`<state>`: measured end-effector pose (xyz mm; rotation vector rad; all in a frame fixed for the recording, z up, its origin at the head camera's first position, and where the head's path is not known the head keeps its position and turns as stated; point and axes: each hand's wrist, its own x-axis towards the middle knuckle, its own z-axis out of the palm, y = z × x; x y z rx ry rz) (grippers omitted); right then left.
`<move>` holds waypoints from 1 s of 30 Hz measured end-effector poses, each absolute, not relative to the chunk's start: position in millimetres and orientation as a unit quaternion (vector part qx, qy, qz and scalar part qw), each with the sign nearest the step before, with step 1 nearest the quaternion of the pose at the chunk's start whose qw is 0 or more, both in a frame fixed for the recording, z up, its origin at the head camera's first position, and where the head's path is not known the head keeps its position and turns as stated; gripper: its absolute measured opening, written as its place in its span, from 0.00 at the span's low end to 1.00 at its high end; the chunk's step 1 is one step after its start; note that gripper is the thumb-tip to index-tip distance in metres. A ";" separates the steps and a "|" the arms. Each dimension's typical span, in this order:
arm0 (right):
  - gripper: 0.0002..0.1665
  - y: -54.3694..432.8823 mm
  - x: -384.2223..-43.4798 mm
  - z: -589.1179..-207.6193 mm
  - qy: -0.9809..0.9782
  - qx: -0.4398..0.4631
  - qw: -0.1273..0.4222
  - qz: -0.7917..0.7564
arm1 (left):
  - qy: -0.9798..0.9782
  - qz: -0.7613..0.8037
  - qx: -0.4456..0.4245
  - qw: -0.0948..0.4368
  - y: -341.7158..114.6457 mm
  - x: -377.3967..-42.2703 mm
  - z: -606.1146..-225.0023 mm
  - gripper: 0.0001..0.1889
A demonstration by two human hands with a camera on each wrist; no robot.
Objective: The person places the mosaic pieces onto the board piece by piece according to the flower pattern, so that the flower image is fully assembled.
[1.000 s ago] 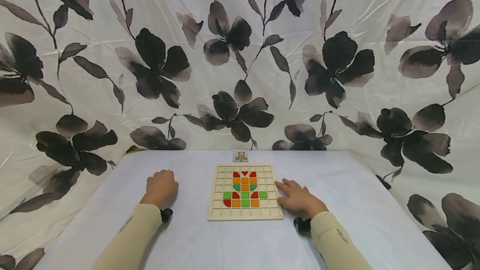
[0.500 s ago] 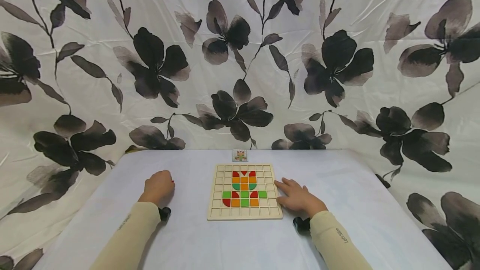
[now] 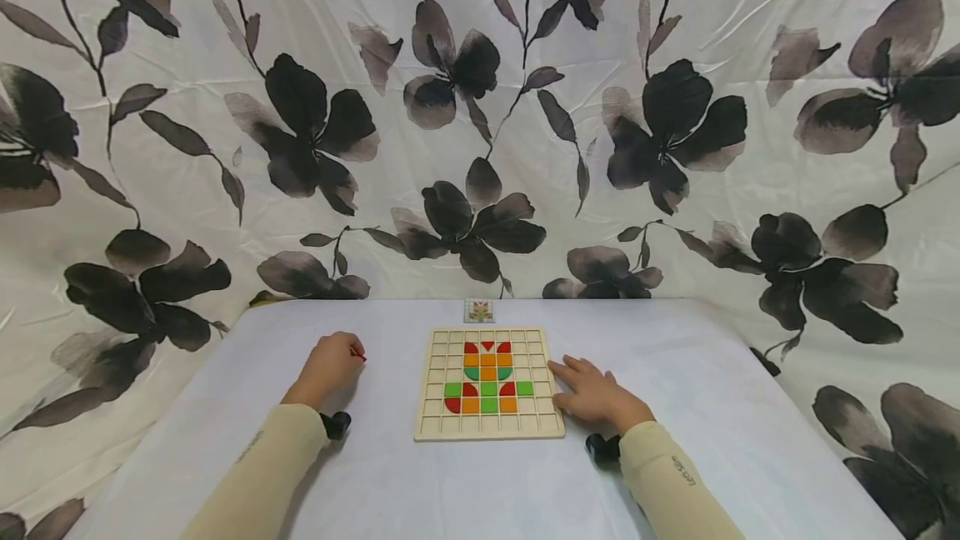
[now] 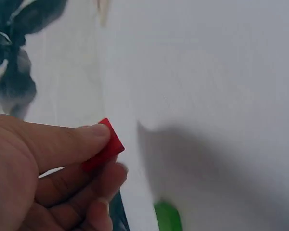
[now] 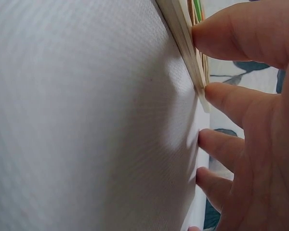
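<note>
My left hand (image 3: pixel 330 365) is raised over the white table, left of the wooden grid board (image 3: pixel 489 432). Between thumb and fingertips it pinches a small red tile (image 4: pixel 106 149), whose exact shape the fingers partly cover. Red, orange and green tiles (image 3: pixel 489 388) fill several squares of the board in a flower-like pattern. Along the board's right edge lies my right hand (image 3: pixel 596 394), fingers spread, holding no tile. In the right wrist view its thumb and a finger touch the board's side (image 5: pixel 183 43).
Behind the board lies a small pattern card (image 3: pixel 479 311) with a similar flower. A loose green piece (image 4: pixel 167 216) is on the table below my left hand, out of sight in the head view. Floral cloth (image 3: pixel 480 148) hangs behind the table (image 3: pixel 480 490).
My left hand has turned and moved a little to the right, and the red tile in its fingers has come into sight. The right hand and the board stay in place.
</note>
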<state>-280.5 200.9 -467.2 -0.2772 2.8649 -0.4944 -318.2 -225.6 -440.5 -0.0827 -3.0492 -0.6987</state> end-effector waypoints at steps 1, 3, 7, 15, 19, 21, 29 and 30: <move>0.37 201.2 -280.8 -467.4 0.975 -0.094 0.110 -0.168 | -0.972 -0.231 -0.027 0.004 -221.2 -319.0 -440.3 0.04; 0.37 201.6 -281.0 -467.6 0.975 -0.094 0.110 -0.166 | -0.969 -0.246 -0.028 -0.003 -210.8 -319.6 -439.4 0.04; 0.37 202.2 -281.0 -468.1 0.976 -0.093 0.111 -0.165 | -0.964 -0.265 -0.033 -0.011 -187.3 -316.7 -437.3 0.04; 0.37 202.7 -281.7 -468.0 0.975 -0.095 0.111 -0.168 | -0.953 -0.290 -0.079 -0.020 -142.1 -300.9 -432.0 0.03; 0.37 202.5 -282.2 -468.3 0.975 -0.097 0.109 -0.165 | -0.952 -0.290 -0.093 -0.025 -122.0 -295.6 -431.4 0.03; 0.37 202.4 -282.4 -468.5 0.976 -0.097 0.108 -0.163 | -0.953 -0.286 -0.097 -0.029 -112.0 -293.1 -431.3 0.05; 0.37 202.0 -282.4 -468.5 0.976 -0.094 0.110 -0.165 | -0.956 -0.247 -0.152 -0.036 -73.1 -282.5 -432.4 0.10; 0.37 202.1 -282.4 -468.9 0.976 -0.094 0.110 -0.166 | -0.955 -0.246 -0.160 -0.035 -68.7 -281.1 -432.9 0.10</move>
